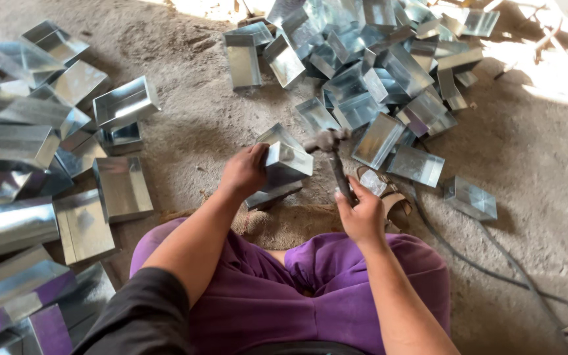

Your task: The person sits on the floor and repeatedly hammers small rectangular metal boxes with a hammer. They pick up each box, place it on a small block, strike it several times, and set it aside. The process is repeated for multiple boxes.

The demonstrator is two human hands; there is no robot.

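My left hand (pixel 244 171) grips a shiny sheet-metal box (pixel 286 160) by its left side, holding it on a flat metal bar (pixel 272 195) on the ground. My right hand (pixel 361 213) is closed around the dark handle of a hammer (pixel 334 158). The hammer's head hangs blurred just right of the box's upper edge. I sit on the floor with my legs in purple cloth spread to either side.
A big heap of metal boxes (pixel 369 59) lies ahead and to the right. More boxes (pixel 41 151) are stacked along the left. A brown sandal (pixel 389 194) and a dark cable (pixel 468 260) lie on the dusty concrete floor at the right.
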